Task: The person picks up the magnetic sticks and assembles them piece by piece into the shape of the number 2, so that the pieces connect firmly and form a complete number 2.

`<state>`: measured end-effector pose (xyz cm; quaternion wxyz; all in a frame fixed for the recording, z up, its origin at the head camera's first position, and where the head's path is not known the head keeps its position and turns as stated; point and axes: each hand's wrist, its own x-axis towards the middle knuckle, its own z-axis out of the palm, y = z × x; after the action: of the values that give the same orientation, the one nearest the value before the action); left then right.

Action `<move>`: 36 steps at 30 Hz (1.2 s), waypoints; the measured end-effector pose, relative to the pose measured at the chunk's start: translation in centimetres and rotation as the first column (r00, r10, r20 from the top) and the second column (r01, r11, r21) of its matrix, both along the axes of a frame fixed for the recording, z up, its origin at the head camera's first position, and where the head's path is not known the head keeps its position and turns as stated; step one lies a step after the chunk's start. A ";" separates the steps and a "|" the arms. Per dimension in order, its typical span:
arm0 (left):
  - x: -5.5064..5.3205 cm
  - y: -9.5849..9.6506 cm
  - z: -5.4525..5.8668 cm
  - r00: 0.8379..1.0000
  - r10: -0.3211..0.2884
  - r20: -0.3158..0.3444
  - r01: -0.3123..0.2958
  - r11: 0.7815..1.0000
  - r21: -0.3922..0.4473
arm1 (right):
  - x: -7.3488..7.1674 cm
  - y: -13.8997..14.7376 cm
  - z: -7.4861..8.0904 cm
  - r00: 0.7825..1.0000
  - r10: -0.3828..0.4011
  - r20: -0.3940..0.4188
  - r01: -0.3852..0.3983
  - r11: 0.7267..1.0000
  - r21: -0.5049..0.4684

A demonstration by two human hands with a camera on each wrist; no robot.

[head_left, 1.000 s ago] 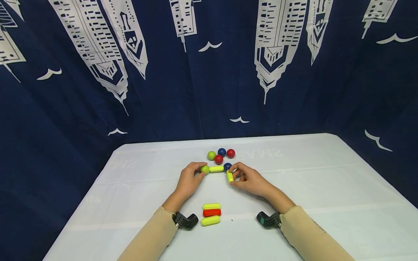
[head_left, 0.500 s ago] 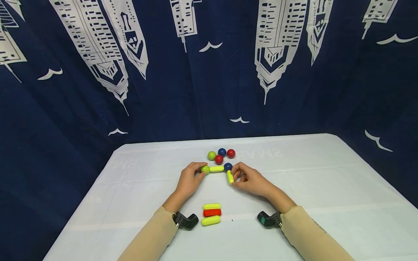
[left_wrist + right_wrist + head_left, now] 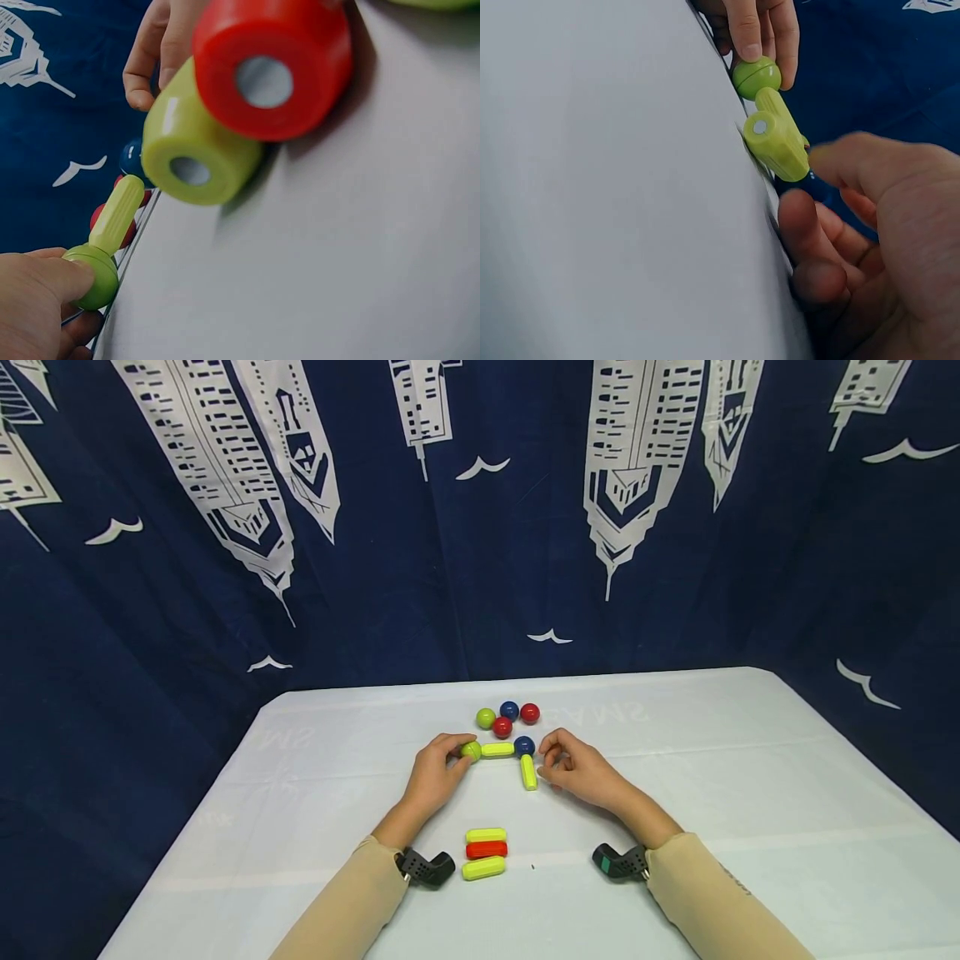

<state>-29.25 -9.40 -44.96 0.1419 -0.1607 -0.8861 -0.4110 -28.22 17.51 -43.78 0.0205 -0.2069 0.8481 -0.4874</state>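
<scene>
White tabletop [image 3: 735, 777]: left hand [image 3: 437, 774] pinches green ball [image 3: 472, 751]; empty, half-curled right hand [image 3: 585, 770] beside blue ball [image 3: 524, 746] could bump stick [image 3: 528, 773] loose.

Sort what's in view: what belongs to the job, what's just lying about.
In the job:
green ball in the left hand
blue ball
yellow rod between them
second yellow rod by the blue ball

Lying loose, perhaps for later:
two red balls
loose green ball
loose blue ball
red rod
two loose yellow rods

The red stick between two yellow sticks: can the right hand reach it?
Probably yes: the right hand holds nothing and nothing covers the red stick, though yellow sticks lie close beside it.
</scene>
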 end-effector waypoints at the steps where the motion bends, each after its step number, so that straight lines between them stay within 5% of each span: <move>1: 0.0 0.0 0.0 1.000 0.000 -0.002 0.000 1.000 0.002 | 0.0 -0.1 0.0 1.000 -0.020 0.005 0.020 1.000 -0.006; 11: -0.3 -0.3 -0.5 0.999 -0.033 -0.007 0.033 0.999 0.005 | -0.6 -0.9 0.3 0.981 -0.175 0.086 0.173 0.984 0.031; 21: -0.3 -0.2 -0.3 1.000 -0.025 0.002 0.025 0.999 0.020 | -1.9 -2.0 0.4 0.987 -0.160 -0.011 0.160 0.980 0.117; 36: -0.2 -0.3 -0.3 0.999 -0.037 -0.030 0.037 0.999 -0.016 | -1.8 -3.0 0.0 0.973 -0.215 -0.084 0.225 0.965 0.137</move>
<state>-29.41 -9.70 -45.28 0.1462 -0.1844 -0.8839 -0.4040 -30.01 14.48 -43.78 -0.0480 -0.1260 0.8993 -0.4159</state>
